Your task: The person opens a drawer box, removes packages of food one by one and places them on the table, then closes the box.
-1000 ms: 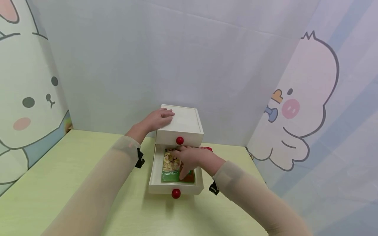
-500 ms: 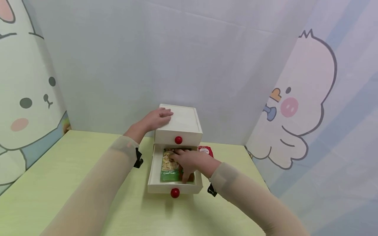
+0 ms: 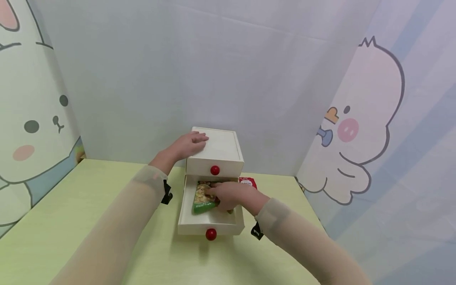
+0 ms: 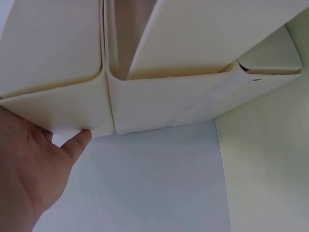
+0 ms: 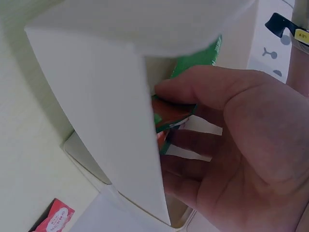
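Note:
A white two-tier drawer unit (image 3: 223, 144) stands on the table, its lower drawer (image 3: 190, 228) pulled out. My left hand (image 3: 187, 145) rests on the unit's top near the left edge; in the left wrist view its thumb lies along the unit's edge. Inside the lower drawer, my right hand (image 3: 231, 194) pinches a food packet (image 3: 204, 200) with a green lower edge and a picture of food. In the right wrist view the thumb lies over the packet's brown and green part (image 5: 171, 115), fingers beneath. The drawer's wall hides some of the packet there.
A red packet (image 3: 248, 182) lies on the table (image 3: 281, 213) just right of the unit. Red ball knobs mark the upper drawer (image 3: 215, 170), which is pushed in, and the lower one. A curtain (image 3: 285, 99) with cartoon animals hangs behind.
My right hand's fingers have drawn together on the packet, and its near edge has bent up off the drawer floor. The left hand stays on the unit's top.

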The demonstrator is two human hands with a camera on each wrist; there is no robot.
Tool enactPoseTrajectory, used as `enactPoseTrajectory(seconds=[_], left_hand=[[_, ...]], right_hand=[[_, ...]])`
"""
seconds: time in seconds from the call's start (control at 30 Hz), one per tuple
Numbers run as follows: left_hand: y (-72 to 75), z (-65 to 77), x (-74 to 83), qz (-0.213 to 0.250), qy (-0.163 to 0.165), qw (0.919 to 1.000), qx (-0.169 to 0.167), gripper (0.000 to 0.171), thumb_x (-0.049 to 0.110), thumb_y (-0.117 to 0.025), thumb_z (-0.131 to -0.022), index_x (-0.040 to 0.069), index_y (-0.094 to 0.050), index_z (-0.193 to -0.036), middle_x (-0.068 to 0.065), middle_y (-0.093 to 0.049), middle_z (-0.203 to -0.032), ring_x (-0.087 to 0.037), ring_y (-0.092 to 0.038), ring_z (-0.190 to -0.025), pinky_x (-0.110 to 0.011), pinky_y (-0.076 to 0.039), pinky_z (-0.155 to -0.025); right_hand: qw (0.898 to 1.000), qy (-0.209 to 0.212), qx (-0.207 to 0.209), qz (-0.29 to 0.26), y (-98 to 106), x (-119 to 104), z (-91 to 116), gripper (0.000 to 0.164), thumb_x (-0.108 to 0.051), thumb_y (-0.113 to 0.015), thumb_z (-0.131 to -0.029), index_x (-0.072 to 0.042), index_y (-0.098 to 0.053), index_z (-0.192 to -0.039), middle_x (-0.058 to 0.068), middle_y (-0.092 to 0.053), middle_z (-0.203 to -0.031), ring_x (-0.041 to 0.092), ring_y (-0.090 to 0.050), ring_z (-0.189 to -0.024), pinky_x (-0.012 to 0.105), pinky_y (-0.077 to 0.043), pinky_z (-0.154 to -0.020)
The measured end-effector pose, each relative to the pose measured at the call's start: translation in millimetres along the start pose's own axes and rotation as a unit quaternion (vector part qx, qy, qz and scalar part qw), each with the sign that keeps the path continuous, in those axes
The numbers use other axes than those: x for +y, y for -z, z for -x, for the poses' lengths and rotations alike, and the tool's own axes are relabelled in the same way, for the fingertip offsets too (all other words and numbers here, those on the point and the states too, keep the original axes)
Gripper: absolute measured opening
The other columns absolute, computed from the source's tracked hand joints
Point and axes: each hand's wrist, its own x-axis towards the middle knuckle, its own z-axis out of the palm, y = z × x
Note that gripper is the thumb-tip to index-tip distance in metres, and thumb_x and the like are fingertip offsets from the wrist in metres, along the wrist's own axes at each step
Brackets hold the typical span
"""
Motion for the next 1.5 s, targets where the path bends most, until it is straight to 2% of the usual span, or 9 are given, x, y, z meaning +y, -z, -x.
enactPoseTrajectory(seconds=[0.17,0.3,0.4,0.5,0.6,0.87,1.13,1.3,1.5], left_hand=[[-1.0,-0.5,0.3,0.001,-0.002,1.0,0.002,0.055,0.036,-0.043,-0.116,0.014,-0.051,-0.166,-0.007,-0.033,-0.181,-0.034,-0.012,-0.173,-0.062,-0.015,-0.139],[-1.3,-0.4,0.0,0.0,-0.002,1.0,0.002,0.056,0.037,-0.043,-0.116,0.014,-0.051,-0.166,-0.008,-0.033,-0.181,-0.035,-0.012,-0.173,-0.063,-0.014,-0.139],[-1.4,-0.2,-0.4,0.0,0.0,1.0,0.003,0.056,0.038,-0.042,-0.116,0.014,-0.051,-0.166,-0.007,-0.032,-0.182,-0.035,-0.012,-0.173,-0.063,-0.014,-0.139],[-1.8,-0.7,-1.1,0.001,0.0,1.0,0.005,0.056,0.038,-0.042,-0.115,0.014,-0.051,-0.166,-0.008,-0.033,-0.181,-0.035,-0.012,-0.173,-0.063,-0.014,-0.139],[-1.6,-0.2,-1.9,-0.002,0.001,1.0,0.006,0.056,0.039,-0.042,-0.115,0.015,-0.051,-0.166,-0.007,-0.033,-0.181,-0.035,-0.012,-0.173,-0.063,-0.015,-0.139],[-1.8,0.3,-4.5,0.001,-0.001,1.0,0.005,0.056,0.039,-0.041,-0.115,0.016,-0.053,-0.165,-0.005,-0.035,-0.181,-0.033,-0.013,-0.173,-0.061,-0.015,-0.139],[-2.2,-1.8,-4.5,-0.002,-0.002,1.0,0.009,0.056,0.039,-0.041,-0.115,0.017,-0.053,-0.165,-0.005,-0.036,-0.18,-0.033,-0.015,-0.173,-0.061,-0.016,-0.139],[-2.2,-1.9,-4.8,-0.002,-0.001,1.0,0.009,0.056,0.04,-0.042,-0.115,0.017,-0.054,-0.165,-0.005,-0.036,-0.18,-0.033,-0.015,-0.173,-0.061,-0.016,-0.139],[-2.1,-1.1,-5.1,0.001,-0.001,1.0,0.008,0.056,0.039,-0.042,-0.115,0.016,-0.054,-0.164,-0.005,-0.036,-0.18,-0.033,-0.013,-0.173,-0.061,-0.015,-0.139]], right_hand=[[0.998,0.04,0.024,-0.038,-2,10,3,0.053,-0.02,-0.071,-0.105,-0.029,-0.063,-0.156,-0.003,-0.069,-0.133,0.015,-0.06,-0.105,0.03,-0.055,-0.097],[0.993,0.081,0.039,-0.072,-3,15,9,0.027,-0.019,-0.069,-0.107,-0.023,-0.074,-0.133,-0.006,-0.069,-0.105,0.011,-0.061,-0.09,0.025,-0.053,-0.083],[0.989,0.107,0.046,-0.093,-3,16,16,0.007,-0.016,-0.067,-0.108,-0.021,-0.072,-0.109,-0.007,-0.066,-0.09,0.008,-0.059,-0.078,0.022,-0.05,-0.073],[0.986,0.119,0.052,-0.103,-4,16,22,0.011,-0.014,-0.068,-0.107,-0.02,-0.068,-0.098,-0.007,-0.059,-0.081,0.006,-0.055,-0.072,0.02,-0.046,-0.068],[0.985,0.125,0.062,-0.106,-5,15,26,0.011,-0.013,-0.069,-0.107,-0.018,-0.069,-0.098,-0.007,-0.058,-0.08,0.006,-0.053,-0.071,0.019,-0.045,-0.067],[0.979,0.121,0.108,-0.122,-7,14,34,0.015,-0.012,-0.071,-0.106,-0.017,-0.079,-0.117,-0.007,-0.069,-0.093,0.008,-0.058,-0.078,0.02,-0.05,-0.071],[0.967,0.125,0.179,-0.134,-5,19,50,0.013,-0.008,-0.067,-0.106,-0.015,-0.078,-0.111,-0.01,-0.062,-0.083,0.005,-0.053,-0.07,0.021,-0.046,-0.064],[0.96,0.116,0.219,-0.132,-7,23,59,0.016,-0.007,-0.065,-0.104,-0.015,-0.078,-0.109,-0.011,-0.066,-0.087,0.007,-0.056,-0.074,0.023,-0.049,-0.067],[0.955,0.101,0.239,-0.146,-12,26,68,0.013,-0.011,-0.067,-0.106,-0.015,-0.077,-0.114,-0.01,-0.072,-0.094,0.008,-0.059,-0.076,0.023,-0.053,-0.07]])
